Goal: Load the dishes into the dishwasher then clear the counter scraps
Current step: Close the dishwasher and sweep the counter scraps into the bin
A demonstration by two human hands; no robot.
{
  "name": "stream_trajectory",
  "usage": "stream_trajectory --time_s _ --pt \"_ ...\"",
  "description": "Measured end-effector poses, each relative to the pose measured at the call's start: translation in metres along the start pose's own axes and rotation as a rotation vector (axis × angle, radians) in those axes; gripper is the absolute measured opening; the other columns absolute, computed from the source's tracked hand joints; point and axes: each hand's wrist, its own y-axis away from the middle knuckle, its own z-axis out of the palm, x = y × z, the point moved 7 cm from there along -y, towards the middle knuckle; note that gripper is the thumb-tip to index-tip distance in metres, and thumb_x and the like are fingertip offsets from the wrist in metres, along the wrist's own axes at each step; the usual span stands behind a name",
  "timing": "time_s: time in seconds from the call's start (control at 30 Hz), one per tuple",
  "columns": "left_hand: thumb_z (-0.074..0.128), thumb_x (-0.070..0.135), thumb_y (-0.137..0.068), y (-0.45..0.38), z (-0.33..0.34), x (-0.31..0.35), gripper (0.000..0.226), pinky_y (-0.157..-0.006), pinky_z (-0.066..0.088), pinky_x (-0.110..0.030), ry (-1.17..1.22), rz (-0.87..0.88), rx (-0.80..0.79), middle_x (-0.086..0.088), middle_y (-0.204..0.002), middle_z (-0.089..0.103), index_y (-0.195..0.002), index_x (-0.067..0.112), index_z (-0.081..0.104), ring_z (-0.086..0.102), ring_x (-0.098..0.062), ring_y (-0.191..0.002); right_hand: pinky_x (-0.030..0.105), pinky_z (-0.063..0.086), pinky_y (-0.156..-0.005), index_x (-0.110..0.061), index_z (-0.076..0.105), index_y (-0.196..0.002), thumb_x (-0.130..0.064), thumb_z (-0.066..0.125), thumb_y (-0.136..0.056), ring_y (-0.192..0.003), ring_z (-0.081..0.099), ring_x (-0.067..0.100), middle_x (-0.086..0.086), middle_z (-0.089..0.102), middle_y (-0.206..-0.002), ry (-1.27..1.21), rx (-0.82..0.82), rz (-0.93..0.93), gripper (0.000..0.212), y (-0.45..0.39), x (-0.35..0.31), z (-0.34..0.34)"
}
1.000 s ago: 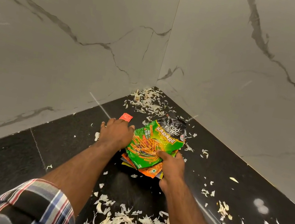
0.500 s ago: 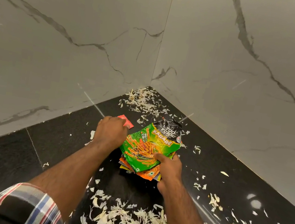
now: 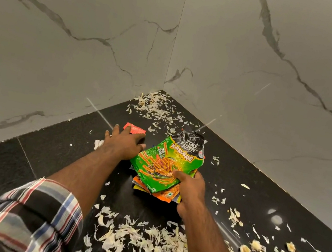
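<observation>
Two hands: left hand (image 3: 123,143) spread flat, right hand (image 3: 188,188) pinching wrappers (image 3: 164,165).

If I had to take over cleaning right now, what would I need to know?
Right hand: grips a stack of snack wrappers, green one on top, held just above the black counter.
Left hand: open, fingers spread, touching the small red packet lying flat near the left wall.
Done: several wrappers gathered into one bunch.
Left: pick up the red packet, then clear the white peel scraps, a heap in front, a smaller heap in the back corner, and bits scattered to the right.
No dishes or dishwasher in view.
</observation>
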Motion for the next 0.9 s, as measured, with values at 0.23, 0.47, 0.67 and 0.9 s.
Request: stream_trajectory --time_s 0.23,0.47,0.67,0.9 --pt "0.047 0.047 -0.101 -0.003 -0.005 0.011 0.046 -0.118 0.009 -0.068 0.029 -0.003 0.095 -0.006 -0.152 0.046 -0.144 0.032 0.049 0.021 -0.036 -0.148 0.059 0.059 -0.082 -0.015 0.06 -0.109 0.003 0.072 -0.086 -0.09 0.074 0.034 0.011 0.075 -0.103 -0.026 -0.001 0.031 0.031 -0.007 0.004 -0.002" --pt "0.055 0.027 -0.101 0.066 -0.043 0.052 0.041 -0.1 0.037 -0.035 0.246 0.428 0.497 0.002 -0.123 0.068 -0.141 0.019 0.056 0.046 -0.024 -0.125 0.06 0.059 -0.082 -0.014 0.061 -0.114 0.004 0.072 -0.085 -0.091 0.074 0.035 0.012 0.075 -0.103 -0.053 -0.025 0.016 0.036 0.007 -0.003 0.002" --pt "0.051 0.038 -0.101 0.124 -0.027 0.077 0.034 -0.111 0.031 -0.033 0.053 0.641 0.379 0.006 -0.133 0.064 -0.128 0.024 0.064 0.046 -0.016 -0.13 0.066 0.056 -0.082 -0.013 0.062 -0.115 -0.004 0.066 -0.094 -0.093 0.073 0.04 0.017 0.075 -0.104 -0.192 -0.106 -0.009 0.023 0.042 -0.02 0.004" --pt "0.047 0.041 -0.101 0.182 -0.03 0.087 0.027 -0.101 0.032 -0.026 0.078 0.681 0.378 0.008 -0.121 0.061 -0.123 0.028 0.055 0.049 -0.01 -0.114 0.059 0.058 -0.084 -0.011 0.061 -0.123 -0.035 0.068 -0.092 -0.099 0.072 0.04 0.018 0.074 -0.11 -0.295 -0.249 -0.066 0.039 0.095 -0.03 0.006"
